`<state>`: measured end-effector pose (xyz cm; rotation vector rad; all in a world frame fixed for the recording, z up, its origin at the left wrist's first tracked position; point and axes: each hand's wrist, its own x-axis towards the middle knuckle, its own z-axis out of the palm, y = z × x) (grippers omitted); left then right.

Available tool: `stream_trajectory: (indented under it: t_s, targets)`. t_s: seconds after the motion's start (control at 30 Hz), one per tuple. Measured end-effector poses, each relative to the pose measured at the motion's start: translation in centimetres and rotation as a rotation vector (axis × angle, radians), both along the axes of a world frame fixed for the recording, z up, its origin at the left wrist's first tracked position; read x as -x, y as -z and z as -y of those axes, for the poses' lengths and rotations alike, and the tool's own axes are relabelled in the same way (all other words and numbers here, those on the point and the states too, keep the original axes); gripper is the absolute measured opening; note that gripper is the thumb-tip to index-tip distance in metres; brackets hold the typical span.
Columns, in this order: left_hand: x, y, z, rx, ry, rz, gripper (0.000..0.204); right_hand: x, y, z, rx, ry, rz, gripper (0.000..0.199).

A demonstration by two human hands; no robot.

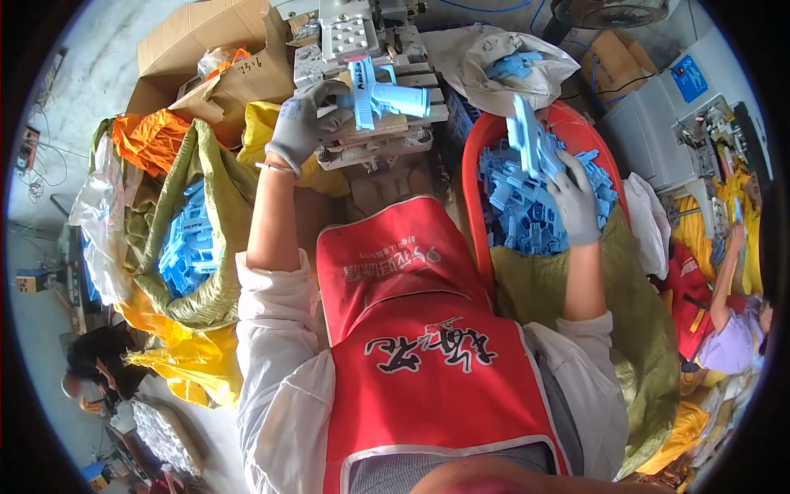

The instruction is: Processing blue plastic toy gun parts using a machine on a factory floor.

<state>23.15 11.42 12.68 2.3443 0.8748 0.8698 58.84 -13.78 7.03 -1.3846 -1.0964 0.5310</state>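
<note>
At the machine, a light blue toy pistol (366, 95) lies over the fixture with its grip pointing right and dark marks on its upper side. My left hand (303, 123), in a grey glove, has its fingers bent at the pistol's left edge and appears to grip it there. Over the red tub (471, 177), my right hand (572, 198), also gloved, is closed on another light blue toy pistol piece (531, 140), raised above the heap. Many similar blue pieces (514, 202) fill the tub.
An olive sack (226, 284) of blue parts stands at left, below a cardboard box (206, 49) and orange bag (148, 140). A white sack (461, 58) with blue pieces lies behind the tub. A co-worker (728, 329) sits at far right, another person (103, 362) at far left.
</note>
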Motion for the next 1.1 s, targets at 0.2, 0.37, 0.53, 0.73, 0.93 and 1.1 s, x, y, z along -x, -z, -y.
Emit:
stream_trajectory:
  t_s: [0.2, 0.37, 0.53, 0.73, 0.93, 1.1]
  targets:
    - [7.0, 3.0, 2.4, -0.163, -0.379, 0.272, 0.033, 6.2, -3.3, -10.1, -0.023, -0.377, -0.426, 0.033]
    - [18.2, 3.5, 5.6, -0.288, -0.885, 0.177, 0.027, 9.7, -4.1, -16.4, 0.072, -0.464, -0.113, 0.029]
    - [29.4, 6.4, 9.6, -0.262, -1.267, -0.047, 0.041, 11.0, -4.1, -17.6, 0.199, -0.465, 0.044, 0.027]
    - [27.6, 10.0, 10.7, -0.182, -1.094, -0.147, 0.035, 10.6, -3.9, -16.8, 0.233, -0.441, 0.159, 0.029]
    - [24.6, 10.3, 10.6, 0.339, -0.876, -0.308, 0.042, 8.7, -2.0, -15.6, 0.043, -0.336, 0.306, 0.042]
    - [25.9, 6.5, 13.9, 0.306, -0.782, -0.321, 0.036, 5.5, 6.0, -6.6, 0.100, -0.121, 0.531, 0.030]
